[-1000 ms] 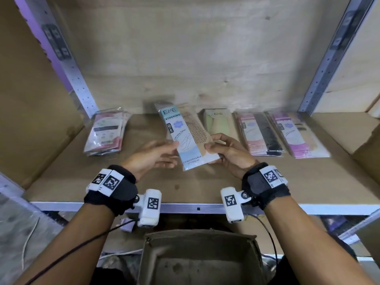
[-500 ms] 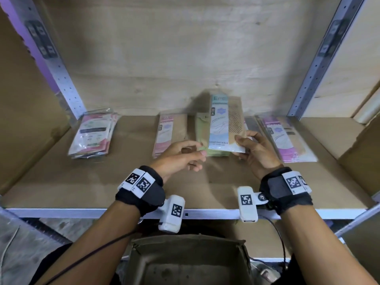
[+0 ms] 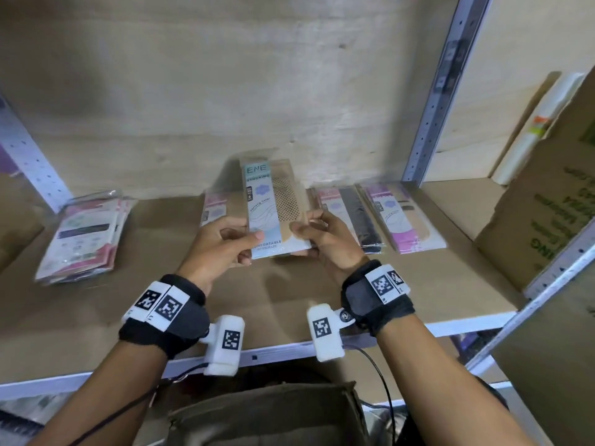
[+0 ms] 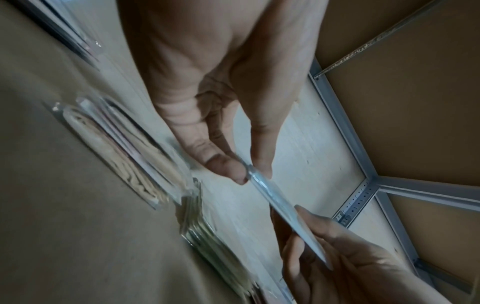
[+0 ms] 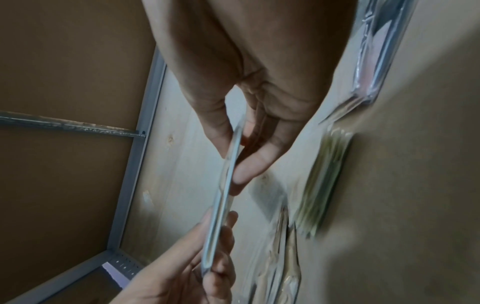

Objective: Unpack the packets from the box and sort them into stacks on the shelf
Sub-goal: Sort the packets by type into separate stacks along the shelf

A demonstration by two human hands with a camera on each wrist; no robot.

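Note:
A light-blue and beige stocking packet (image 3: 273, 204) is held upright above the middle of the shelf (image 3: 289, 304). My left hand (image 3: 225, 241) pinches its lower left edge with thumb on the front. My right hand (image 3: 322, 235) pinches its lower right edge. The wrist views show the thin packet (image 4: 280, 205) (image 5: 226, 197) edge-on between thumb and fingers of both hands. Behind it lie a pink packet (image 3: 214, 206), a pink-and-black packet (image 3: 351, 214) and a purple packet (image 3: 402, 217). The open cardboard box (image 3: 267, 416) sits below the shelf edge.
A stack of pink packets (image 3: 83, 236) lies at the shelf's left end. Metal uprights (image 3: 441, 91) frame the bay. A large printed carton (image 3: 553, 201) stands on the right, with a white roll (image 3: 541, 123) behind it. A greenish stack (image 5: 324, 185) lies below the held packet.
The packet has gone from tilted low on the shelf to upright and higher. My left hand has come back onto its left edge. The view has shifted right.

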